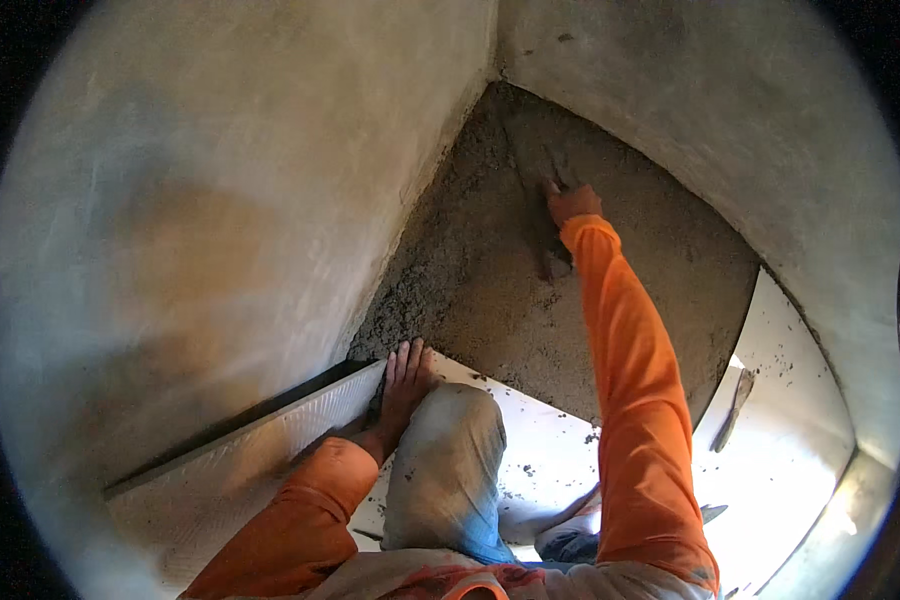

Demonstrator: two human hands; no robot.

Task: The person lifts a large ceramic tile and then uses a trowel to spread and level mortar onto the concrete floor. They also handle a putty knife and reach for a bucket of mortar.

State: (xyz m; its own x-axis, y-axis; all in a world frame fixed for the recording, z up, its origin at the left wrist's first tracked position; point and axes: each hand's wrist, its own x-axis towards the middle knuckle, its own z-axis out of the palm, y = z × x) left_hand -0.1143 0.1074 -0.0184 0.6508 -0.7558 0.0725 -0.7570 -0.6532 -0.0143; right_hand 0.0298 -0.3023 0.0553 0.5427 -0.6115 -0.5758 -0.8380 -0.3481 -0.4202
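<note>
Mortar is lying in the corner ahead of the kneeling person, filling the floor patch between the left wall and the right wall. The right hand is closing its fingers around what seems to be a long-bladed trowel, whose dark blade is lying slantwise over the bed; the grip is looking firm, though I cannot tell exactly how the fingers are wrapping the handle. The left hand is spreading flat, holding nothing, and is resting by the corner of the white floor tile.

To my eye, good levelling is calling for a low, even blade and light pressure. The strip along the left wall is looking coarse and lumpy, so it is needing the most care, while the middle is showing smoother.

Close behind, the knee is crowding the near edge, and loose crumbs are dirtying the tile. A ridged tile is standing on edge along the left wall, narrowing that side. On the right, a dirty hand tool is lying on another white tile, just beside the mortar.
</note>
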